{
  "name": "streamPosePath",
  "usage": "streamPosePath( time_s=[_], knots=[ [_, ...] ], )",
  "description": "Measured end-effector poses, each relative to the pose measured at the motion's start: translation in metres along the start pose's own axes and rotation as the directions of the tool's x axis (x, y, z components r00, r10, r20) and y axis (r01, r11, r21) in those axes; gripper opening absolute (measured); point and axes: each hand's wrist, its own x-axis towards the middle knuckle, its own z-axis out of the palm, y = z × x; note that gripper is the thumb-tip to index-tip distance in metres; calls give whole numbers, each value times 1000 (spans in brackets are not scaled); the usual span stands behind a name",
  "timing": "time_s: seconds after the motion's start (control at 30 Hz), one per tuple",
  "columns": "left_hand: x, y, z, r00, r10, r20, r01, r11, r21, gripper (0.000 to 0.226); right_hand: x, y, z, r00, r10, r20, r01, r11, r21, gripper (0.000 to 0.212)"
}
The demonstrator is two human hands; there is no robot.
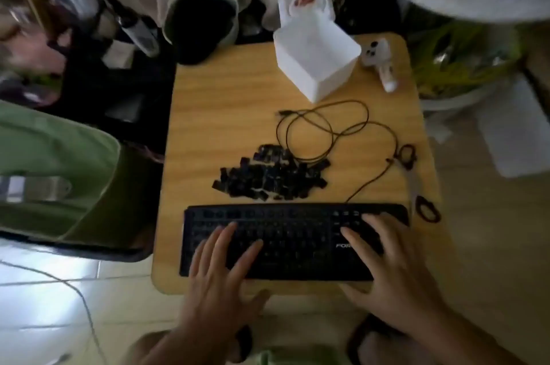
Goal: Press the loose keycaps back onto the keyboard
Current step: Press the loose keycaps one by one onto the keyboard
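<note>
Wooden surface [226, 114] on tiled floor [44, 299]. White box [315, 64] well beyond fingers. Left hand [220, 281], right hand [395, 272]: fingers spread flat on keyboard [291, 242], gripping nothing. Loose keycaps [270, 174] just beyond fingertips.

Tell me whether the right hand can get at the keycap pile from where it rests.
Probably yes. The right hand lies flat on the keyboard, fingers straight, holding nothing. The pile of loose keycaps sits just beyond the keyboard's far edge; only the thin black cable loops beside it.
</note>
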Motion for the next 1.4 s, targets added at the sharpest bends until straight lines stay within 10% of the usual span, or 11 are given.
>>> streamPosePath(
  time_s=[0.7, 1.03, 1.17, 1.4],
  knots=[
    [67, -17, 57, 976, 90, -197, -46, 975, 219, 92, 68, 15, 56, 974, -142, -179, 92, 962, -258, 112],
    [38, -15, 47, 956, 72, -285, -76, 997, -3, 71, 49, 8, 47, 986, -112, -126, 76, 963, -258, 101],
    [36, -42, 10, 859, -136, -493, 1, 964, -265, 43, 32, 7, 46, 959, -67, -275, 1, 972, -235, 110],
    [52, -61, -10, 932, -222, -287, 97, 915, -392, 27, 30, -14, 39, 866, -86, -493, 55, 996, -76, 86]
  ],
)
